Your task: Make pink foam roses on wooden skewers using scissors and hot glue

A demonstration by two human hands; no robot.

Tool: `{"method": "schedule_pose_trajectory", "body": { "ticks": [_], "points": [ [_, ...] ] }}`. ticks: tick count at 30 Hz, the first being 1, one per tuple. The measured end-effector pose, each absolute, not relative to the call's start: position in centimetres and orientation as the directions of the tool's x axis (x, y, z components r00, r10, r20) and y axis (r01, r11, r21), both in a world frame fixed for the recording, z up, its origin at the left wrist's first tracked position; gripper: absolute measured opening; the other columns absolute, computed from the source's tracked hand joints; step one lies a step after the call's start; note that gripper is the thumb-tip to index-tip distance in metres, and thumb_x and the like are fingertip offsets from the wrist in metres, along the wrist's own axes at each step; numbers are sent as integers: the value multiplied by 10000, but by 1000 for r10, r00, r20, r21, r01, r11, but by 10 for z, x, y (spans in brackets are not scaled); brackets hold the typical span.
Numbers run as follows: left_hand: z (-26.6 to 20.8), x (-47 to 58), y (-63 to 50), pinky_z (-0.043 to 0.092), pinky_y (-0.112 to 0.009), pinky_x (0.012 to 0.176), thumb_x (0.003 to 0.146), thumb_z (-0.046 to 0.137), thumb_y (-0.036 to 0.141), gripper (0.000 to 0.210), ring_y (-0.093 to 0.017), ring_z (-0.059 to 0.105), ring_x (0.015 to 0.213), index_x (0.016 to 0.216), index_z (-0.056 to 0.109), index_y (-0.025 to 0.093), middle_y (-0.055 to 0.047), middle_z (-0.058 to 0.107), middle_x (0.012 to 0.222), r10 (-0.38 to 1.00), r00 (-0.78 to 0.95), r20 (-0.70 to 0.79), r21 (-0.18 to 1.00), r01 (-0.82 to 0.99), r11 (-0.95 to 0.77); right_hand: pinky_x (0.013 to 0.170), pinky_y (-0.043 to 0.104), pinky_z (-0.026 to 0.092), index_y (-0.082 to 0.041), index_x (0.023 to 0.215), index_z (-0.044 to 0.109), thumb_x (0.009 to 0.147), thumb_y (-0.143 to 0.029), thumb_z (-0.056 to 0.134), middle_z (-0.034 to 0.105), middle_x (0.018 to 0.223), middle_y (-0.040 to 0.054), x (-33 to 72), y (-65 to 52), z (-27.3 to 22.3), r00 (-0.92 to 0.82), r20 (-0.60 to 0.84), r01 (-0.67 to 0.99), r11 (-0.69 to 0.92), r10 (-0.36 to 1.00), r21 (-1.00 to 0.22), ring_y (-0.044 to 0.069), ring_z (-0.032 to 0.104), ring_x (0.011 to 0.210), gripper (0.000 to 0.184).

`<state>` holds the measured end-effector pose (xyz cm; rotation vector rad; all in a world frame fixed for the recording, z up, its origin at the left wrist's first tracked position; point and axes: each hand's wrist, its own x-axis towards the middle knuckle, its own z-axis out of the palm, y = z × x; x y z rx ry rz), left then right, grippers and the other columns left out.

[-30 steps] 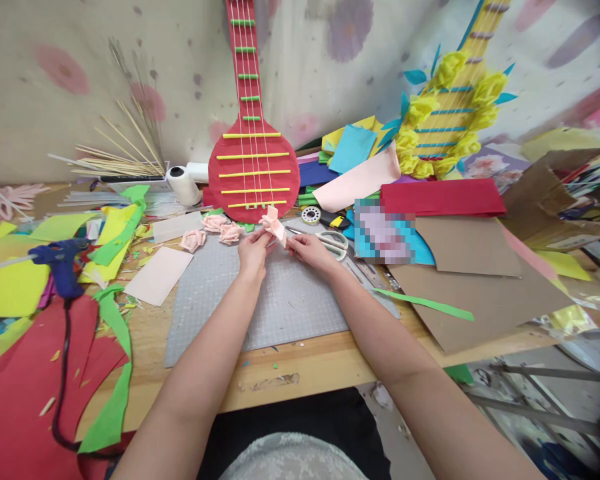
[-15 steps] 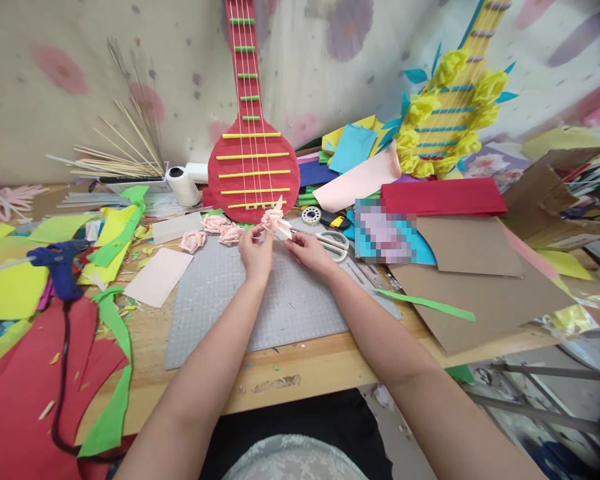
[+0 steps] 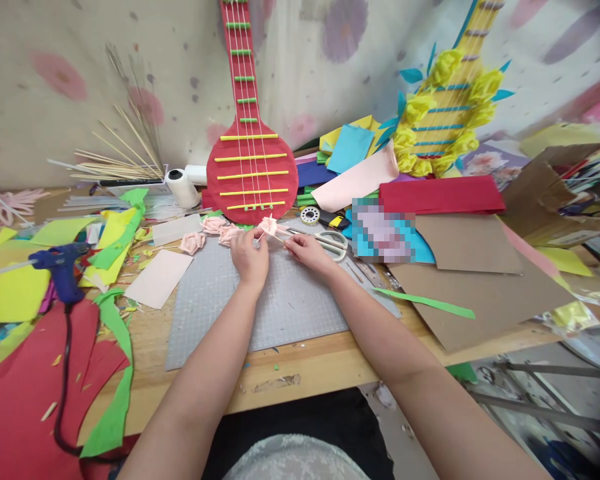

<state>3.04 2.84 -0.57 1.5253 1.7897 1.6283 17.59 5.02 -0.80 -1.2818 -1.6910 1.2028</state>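
Observation:
Above the far part of the grey cutting mat (image 3: 300, 300), my left hand (image 3: 250, 259) is closed on a pink paper flower (image 3: 269, 227), pinching its base. The fingertips of my right hand (image 3: 307, 252) grip the end of a thin pale strip (image 3: 281, 239) that reaches to the flower. Whether this strip is a petal or a stem I cannot tell. Several finished pink paper roses (image 3: 193, 243) lie just left of my left hand. Behind my hands, a red lute-shaped craft (image 3: 253, 173) with yellow bars and white strings leans upright against the wall.
Scissors (image 3: 333, 243) and a utility knife (image 3: 334, 219) lie beyond my right hand. A blue glue gun (image 3: 66, 267) stands at the left among paper scraps. Cardboard sheets (image 3: 475, 293) cover the right side. A yellow craft with flowers (image 3: 443, 120) leans behind.
The flower has tipped over and dropped slightly lower, between my hands. My left hand has shifted a little left and down; my right hand has barely moved.

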Motion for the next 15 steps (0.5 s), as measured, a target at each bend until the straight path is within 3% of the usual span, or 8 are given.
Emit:
{"method": "schedule_pose_trajectory", "body": {
  "ticks": [15],
  "points": [
    [-8, 29, 28, 331, -364, 909, 703, 538, 136, 146, -236, 478, 921, 783, 630, 216, -60, 572, 782, 776, -338, 533, 732, 643, -223, 460, 229, 261, -162, 689, 564, 737, -591, 461, 431, 505, -31, 178, 54, -15, -282, -31, 336, 68, 959, -939, 77, 354, 436, 444]
  ]
}}
